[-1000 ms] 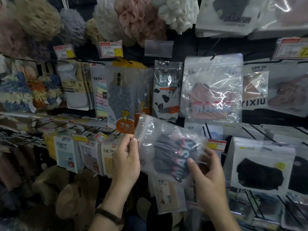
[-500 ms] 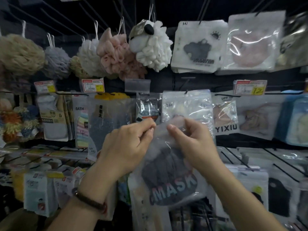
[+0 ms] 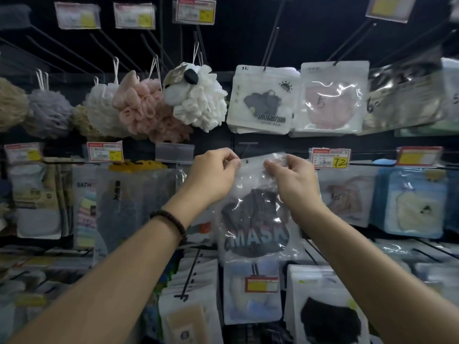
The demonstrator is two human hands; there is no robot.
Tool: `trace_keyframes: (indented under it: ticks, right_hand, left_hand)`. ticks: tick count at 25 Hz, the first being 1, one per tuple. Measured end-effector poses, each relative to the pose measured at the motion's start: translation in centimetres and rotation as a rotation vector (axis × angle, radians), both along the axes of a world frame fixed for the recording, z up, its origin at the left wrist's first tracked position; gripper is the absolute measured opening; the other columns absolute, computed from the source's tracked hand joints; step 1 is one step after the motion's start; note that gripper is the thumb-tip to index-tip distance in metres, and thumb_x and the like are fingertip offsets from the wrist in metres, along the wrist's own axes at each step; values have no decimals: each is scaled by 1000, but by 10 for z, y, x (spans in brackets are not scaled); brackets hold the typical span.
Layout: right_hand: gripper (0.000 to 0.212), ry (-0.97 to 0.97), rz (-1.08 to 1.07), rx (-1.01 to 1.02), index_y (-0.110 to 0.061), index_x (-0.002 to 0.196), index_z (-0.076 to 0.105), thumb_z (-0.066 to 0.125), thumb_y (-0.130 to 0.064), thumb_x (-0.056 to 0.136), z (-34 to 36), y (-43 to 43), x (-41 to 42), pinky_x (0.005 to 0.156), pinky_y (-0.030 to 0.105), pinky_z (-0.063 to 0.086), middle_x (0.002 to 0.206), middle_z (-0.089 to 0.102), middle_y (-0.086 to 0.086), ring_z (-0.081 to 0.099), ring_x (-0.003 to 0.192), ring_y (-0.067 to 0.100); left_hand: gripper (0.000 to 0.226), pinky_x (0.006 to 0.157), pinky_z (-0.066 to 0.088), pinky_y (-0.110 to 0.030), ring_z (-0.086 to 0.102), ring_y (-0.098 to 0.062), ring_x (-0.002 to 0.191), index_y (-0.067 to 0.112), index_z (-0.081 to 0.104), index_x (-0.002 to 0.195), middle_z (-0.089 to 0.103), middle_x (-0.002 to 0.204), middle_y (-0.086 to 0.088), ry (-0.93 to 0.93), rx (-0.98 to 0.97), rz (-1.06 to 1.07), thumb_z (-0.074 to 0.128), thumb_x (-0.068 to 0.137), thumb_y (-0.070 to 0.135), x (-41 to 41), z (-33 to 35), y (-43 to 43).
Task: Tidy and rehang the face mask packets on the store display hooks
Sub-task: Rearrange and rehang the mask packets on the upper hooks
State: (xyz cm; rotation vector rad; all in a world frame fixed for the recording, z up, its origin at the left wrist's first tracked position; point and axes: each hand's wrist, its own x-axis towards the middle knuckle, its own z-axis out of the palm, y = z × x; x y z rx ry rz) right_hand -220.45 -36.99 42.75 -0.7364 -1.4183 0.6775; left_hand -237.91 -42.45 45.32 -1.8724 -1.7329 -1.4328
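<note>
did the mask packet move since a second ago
Yes, up. The MASK packet was well below the 12 price tag; now its top edge is level with that tag.

MASK on held packet (image 3: pixel 257 219); BATH on left pack (image 3: pixel 84 199).

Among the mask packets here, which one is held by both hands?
The clear packet printed MASK, with a dark mask inside. The left hand and right hand pinch its top edge; the other packets hang untouched.

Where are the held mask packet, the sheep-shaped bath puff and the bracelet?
mask packet (image 3: pixel 258 238), head view, printed word MASK
sheep-shaped bath puff (image 3: pixel 198 104), head view, white body
bracelet (image 3: pixel 173 218), head view, beads on left wrist
</note>
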Motion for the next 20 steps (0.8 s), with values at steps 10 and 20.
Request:
trace_keyframes:
  ticks: [10,20]
  right_hand:
    - [22,-39,-9,-151,-12,90,78,77,-33,98,13,26,-5,82,63,64,84,82,11,81,84,39]
    - [24,-71,-80,-271,-7,86,78,76,-30,93,24,28,-8,62,40,59,83,80,10,70,63,29]
  left_hand:
    - [17,89,58,-43,69,-23,93,36,67,88,72,87,14,36,-80,101,58,103,37,3,8,24]
    - [25,106,49,-42,68,-28,104,35,74,87,76,101,10,-97,-241,138,50,93,31,12,19,33]
